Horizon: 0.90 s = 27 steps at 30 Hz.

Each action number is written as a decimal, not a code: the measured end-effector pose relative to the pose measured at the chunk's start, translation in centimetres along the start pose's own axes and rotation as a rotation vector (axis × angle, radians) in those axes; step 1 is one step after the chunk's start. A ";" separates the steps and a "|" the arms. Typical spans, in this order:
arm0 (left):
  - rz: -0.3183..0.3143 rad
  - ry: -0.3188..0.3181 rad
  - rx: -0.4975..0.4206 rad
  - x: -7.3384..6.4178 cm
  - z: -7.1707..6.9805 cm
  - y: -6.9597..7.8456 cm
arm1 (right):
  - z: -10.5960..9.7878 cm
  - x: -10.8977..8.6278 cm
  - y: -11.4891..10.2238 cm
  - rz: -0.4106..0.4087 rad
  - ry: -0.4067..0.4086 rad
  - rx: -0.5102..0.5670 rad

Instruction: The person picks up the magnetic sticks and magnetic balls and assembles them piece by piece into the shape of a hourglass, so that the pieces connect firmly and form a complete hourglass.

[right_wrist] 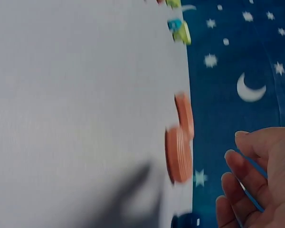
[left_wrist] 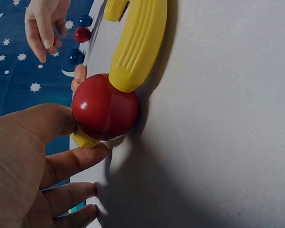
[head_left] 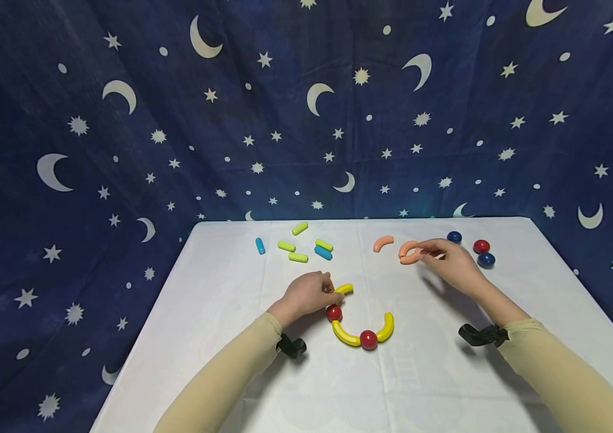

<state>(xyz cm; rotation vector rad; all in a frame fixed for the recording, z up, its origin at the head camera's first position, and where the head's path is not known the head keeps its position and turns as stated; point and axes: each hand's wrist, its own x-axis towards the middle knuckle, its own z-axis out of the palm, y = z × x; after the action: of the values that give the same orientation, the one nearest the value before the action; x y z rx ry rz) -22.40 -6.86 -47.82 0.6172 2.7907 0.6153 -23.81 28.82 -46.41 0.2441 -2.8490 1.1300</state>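
My left hand pinches a yellow curved piece between thumb and index finger, at the upper end of a curved chain. In the left wrist view, that piece is mostly hidden behind a glossy red ball, with a ridged yellow curved piece touching the ball's other side. The chain continues through another red ball to a yellow curved piece on the right. Above the orange curved pieces at the back right, my right hand hovers with loosely bent, separated fingers, holding nothing.
Another orange curved piece lies left of the right hand. Blue balls and a red ball sit at the back right. Several green sticks and two blue sticks lie at the back left of the white table.
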 end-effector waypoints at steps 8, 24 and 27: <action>-0.001 -0.003 -0.004 0.0 0.0 0.0 | -2.9 -0.9 2.9 0.073 0.091 -0.060; -0.001 0.000 0.002 0.0 0.1 0.0 | -3.1 -2.1 4.9 0.159 0.040 -0.170; -0.003 0.000 0.004 0.1 0.2 0.0 | -2.7 -2.1 5.0 0.173 0.021 -0.165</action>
<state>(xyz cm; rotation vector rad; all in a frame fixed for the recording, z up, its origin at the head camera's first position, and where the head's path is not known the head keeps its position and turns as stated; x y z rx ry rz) -22.42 -6.79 -47.97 0.6135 2.7926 0.6092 -22.57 34.48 -48.08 -0.0234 -2.9708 0.9070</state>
